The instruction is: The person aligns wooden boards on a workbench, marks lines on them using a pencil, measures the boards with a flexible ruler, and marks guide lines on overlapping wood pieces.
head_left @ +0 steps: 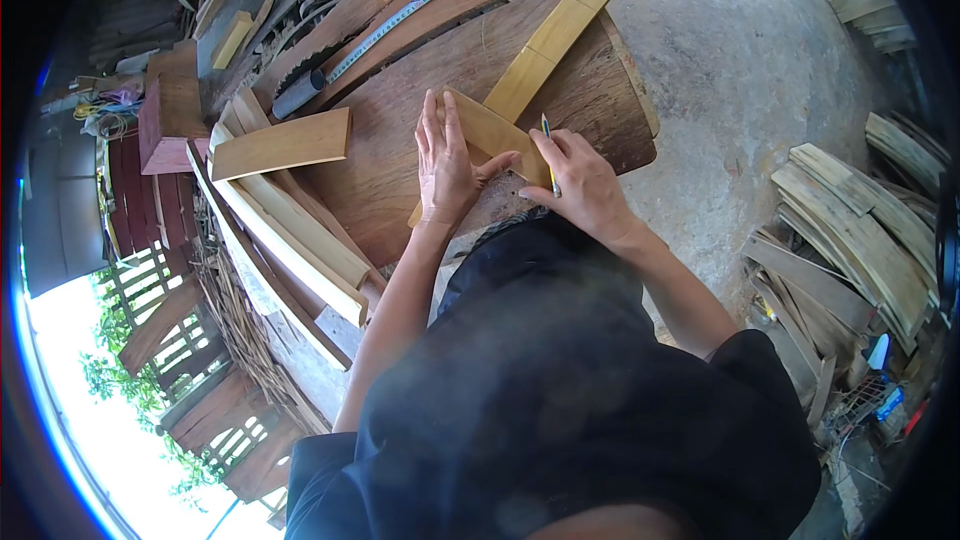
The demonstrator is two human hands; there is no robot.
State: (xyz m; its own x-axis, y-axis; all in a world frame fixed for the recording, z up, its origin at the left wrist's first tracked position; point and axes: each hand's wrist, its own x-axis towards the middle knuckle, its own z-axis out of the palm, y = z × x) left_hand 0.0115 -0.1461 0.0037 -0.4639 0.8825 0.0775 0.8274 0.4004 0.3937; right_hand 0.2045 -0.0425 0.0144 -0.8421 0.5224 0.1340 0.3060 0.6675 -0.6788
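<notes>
My left hand (450, 165) rests against the left end of a short light-brown wooden board (485, 128), fingers stretched straight and thumb spread along its near side. At the board's right end, my right hand (585, 180) holds a pencil (551, 155) between thumb and fingers, its shaft nearly upright. This hand also seems to touch the board's edge. Behind the board, a longer yellowish plank (560, 35) slants away to the upper right, with a line across it. Both lie over a broad brown wooden worktop (400, 140). Where board and plank meet is partly hidden.
A tape measure (430, 0) stretches across the far side, near a dark cylinder (299, 95). One loose board (283, 144) lies at the left, beside long pale strips (290, 225). Curved wood pieces (850, 225) are stacked on the concrete floor (730, 90) at right.
</notes>
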